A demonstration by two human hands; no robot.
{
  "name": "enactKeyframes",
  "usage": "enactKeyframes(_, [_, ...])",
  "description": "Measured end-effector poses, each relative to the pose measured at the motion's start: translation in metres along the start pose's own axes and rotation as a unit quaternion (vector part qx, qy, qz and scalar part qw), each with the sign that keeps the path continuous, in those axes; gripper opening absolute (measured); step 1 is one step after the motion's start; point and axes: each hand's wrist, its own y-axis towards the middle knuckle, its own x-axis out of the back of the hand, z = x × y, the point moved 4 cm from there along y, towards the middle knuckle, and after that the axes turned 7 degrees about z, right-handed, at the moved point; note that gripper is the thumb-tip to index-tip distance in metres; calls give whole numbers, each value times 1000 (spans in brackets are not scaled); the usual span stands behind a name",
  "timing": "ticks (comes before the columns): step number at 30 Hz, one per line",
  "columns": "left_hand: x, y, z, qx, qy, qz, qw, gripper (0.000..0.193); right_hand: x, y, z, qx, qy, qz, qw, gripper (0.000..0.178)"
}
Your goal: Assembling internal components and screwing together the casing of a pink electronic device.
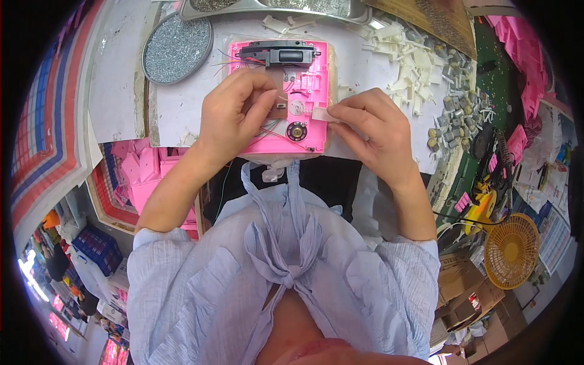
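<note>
A pink plastic housing lies in front of me, its inside facing up. A black mechanism spans its far end, and a small round speaker sits near its close edge. My left hand is closed, thumb and fingertips pinched at a brown circuit board and partly covering it. Thin coloured wires run beneath that hand. From the right, my right hand pinches a small white plastic piece between thumb and fingers. That piece reaches over the housing beside a pale round part.
A round tray of screws stands at the far left, with a metal tray behind the housing. White plastic parts and small motors are heaped on the right. Pink parts fill a box at lower left.
</note>
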Motion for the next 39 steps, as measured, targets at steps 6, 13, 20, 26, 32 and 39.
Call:
enactKeyframes(6, [-2,3,2,3,1,-2,1000,8,-6,17,7,41,-58,42,997,30])
enactKeyframes(13, [-6,3,5,18,-27,-7,999,9,-10,28,-3,89,-18,48,995,30])
enactKeyframes(20, [-5,3,4,9,7,-1,1000,7,-33,14,-16,77,34,-8,996,26])
enactKeyframes(26, [-9,-1,6,59,-88,-10,994,7,-31,20,1,42,-101,76,991,22])
enactKeyframes(32, [-3,1,1,-26,21,72,997,12,40,-15,-55,-123,-6,-70,990,27])
enactKeyframes(39, [-6,-7,-13,-119,38,116,985,27,130,-86,-129,-353,-443,28,824,21])
